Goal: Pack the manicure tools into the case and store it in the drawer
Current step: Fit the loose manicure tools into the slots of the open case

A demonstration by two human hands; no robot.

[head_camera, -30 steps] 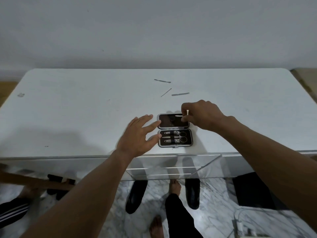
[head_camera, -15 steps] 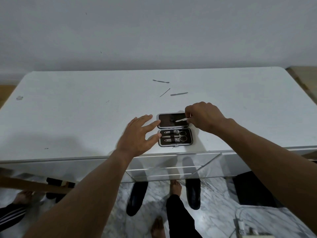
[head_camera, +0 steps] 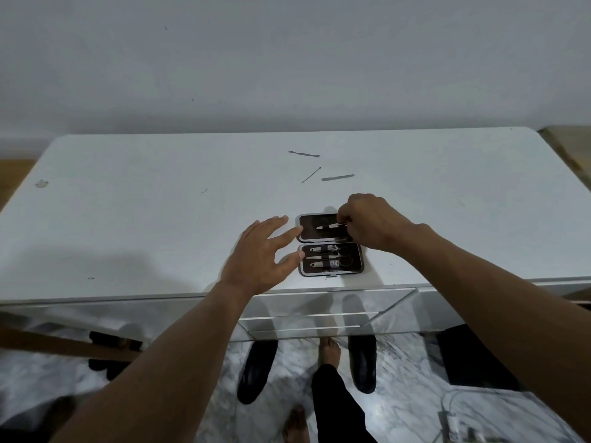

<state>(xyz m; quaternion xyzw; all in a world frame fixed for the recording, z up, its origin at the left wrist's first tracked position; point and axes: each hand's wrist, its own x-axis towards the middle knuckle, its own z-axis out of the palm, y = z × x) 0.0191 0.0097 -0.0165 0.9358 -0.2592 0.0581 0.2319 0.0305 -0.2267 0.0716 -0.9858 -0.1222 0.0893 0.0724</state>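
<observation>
The white table (head_camera: 160,219) carries a small grey smudge far out at its nine o'clock edge. The left hand (head_camera: 259,260) lies flat over the tabletop at nine o'clock from the case (head_camera: 308,235), fingers straight and spread and holding nothing. Its forefinger tip meets the left rim of the far half and its thumb tip the left rim of the near half.

The case lies opened flat near the table's six o'clock edge, with one dark-lined half beyond the other. The near half holds packed tools (head_camera: 326,257) lying crosswise under a strap.

Beyond the case, toward twelve o'clock, three loose pieces lie on the table: a double-ended pusher (head_camera: 303,153), a thin pick (head_camera: 311,174) and, just to its right, a flat file (head_camera: 337,177).

Over the far half lies a slim metal tool (head_camera: 327,226), its point toward nine o'clock. The right hand (head_camera: 374,223), at three o'clock from the case, pinches the tool's right end between curled fingertips, so the tool juts leftward out of the grip across the lining.

Below the tabletop a mirrored drawer front (head_camera: 319,314) stands shut.
</observation>
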